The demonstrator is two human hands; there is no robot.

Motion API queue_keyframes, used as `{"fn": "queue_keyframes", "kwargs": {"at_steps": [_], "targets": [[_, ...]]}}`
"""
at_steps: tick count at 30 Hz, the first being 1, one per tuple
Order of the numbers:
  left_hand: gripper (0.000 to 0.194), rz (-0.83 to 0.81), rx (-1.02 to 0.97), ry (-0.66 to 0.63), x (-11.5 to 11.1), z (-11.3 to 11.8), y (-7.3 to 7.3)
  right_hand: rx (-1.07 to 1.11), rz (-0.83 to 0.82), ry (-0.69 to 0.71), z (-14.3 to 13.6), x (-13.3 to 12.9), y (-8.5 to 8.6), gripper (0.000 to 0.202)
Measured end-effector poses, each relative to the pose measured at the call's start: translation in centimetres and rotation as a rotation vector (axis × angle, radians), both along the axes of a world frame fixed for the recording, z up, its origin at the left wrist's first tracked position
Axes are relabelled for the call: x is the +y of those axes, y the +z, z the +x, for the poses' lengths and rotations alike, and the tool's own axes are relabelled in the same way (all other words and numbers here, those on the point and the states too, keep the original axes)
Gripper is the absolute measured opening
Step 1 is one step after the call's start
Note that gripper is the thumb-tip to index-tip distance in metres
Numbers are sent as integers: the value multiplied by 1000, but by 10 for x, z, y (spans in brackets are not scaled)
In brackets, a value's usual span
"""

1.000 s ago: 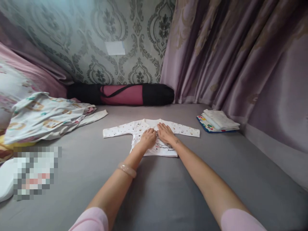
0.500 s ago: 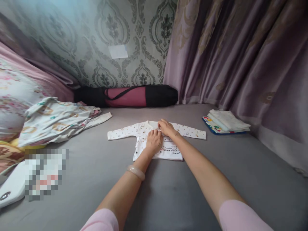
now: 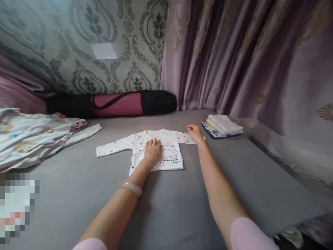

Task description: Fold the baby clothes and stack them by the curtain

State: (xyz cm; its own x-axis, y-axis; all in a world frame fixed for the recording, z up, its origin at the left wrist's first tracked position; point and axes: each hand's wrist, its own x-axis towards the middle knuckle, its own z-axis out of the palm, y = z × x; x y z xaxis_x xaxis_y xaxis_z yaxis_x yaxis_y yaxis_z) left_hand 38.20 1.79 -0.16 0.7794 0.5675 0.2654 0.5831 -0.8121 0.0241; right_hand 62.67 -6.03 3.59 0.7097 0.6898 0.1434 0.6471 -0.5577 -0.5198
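Rolled mat bag (image 3: 114, 103), folded cloth stack (image 3: 222, 125), patterned garment pile (image 3: 33, 133)

both arms stretch forward toward twelve o'clock. left hand (image 3: 153, 151) lies flat, palm down, fingers spread, a bangle on its wrist. right hand (image 3: 194, 132) reaches toward one o'clock, fingers curled closed.

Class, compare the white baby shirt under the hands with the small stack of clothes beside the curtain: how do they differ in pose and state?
1. The baby shirt lies spread flat, its sleeves out to the sides; the stack of clothes is folded into a compact pile.
2. The left hand presses on the baby shirt and the right hand is on its sleeve; nothing touches the stack of clothes.
Both rest on the grey sheet.
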Motion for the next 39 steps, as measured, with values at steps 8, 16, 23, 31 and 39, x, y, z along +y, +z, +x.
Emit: {"fn": "queue_keyframes", "kwargs": {"at_steps": [8,16,23,31,39], "targets": [[26,-78,117,-25,18,18,30,-17,-165,-363,30,-57,-12,32],[42,-272,-5,-236,22,56,18,122,-227,-368,51,-54,-19,26],[60,-410,11,-337,33,87,-1,145,-62,-319,55,-50,-14,26],[70,-505,180,-325,44,87,7,382,436,-373,25,-30,5,36],[88,-527,340,-267,49,102,38,685,723,-244,-15,-9,39,23]]}}
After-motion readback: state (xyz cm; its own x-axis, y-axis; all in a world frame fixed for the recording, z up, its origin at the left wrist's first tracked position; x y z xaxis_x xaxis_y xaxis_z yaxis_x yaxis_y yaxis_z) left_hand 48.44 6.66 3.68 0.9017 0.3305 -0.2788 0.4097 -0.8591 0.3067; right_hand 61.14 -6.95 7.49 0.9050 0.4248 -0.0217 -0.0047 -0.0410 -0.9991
